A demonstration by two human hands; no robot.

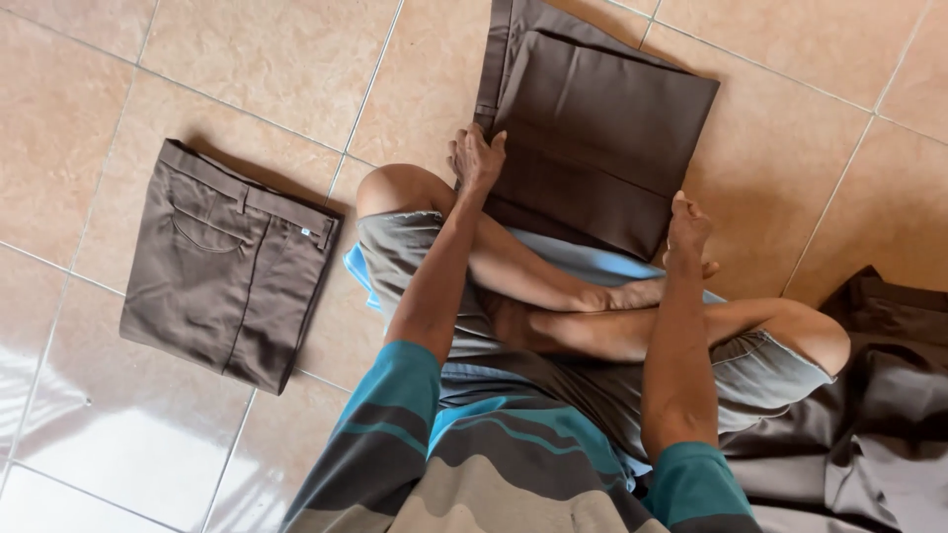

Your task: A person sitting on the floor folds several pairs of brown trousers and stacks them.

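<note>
I see my left hand [477, 156] pressing flat, fingers spread, on the left edge of the half-folded brown trousers [602, 138] lying on the tile floor [276, 69]; my right hand [688, 229] seems curled at their near corner, grip unclear, while a folded pair [225, 265] lies well apart

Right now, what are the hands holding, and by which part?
Both rest on the folded brown trousers: left hand on the near left edge, right hand at the near right corner. A closed grip cannot be told.
</note>
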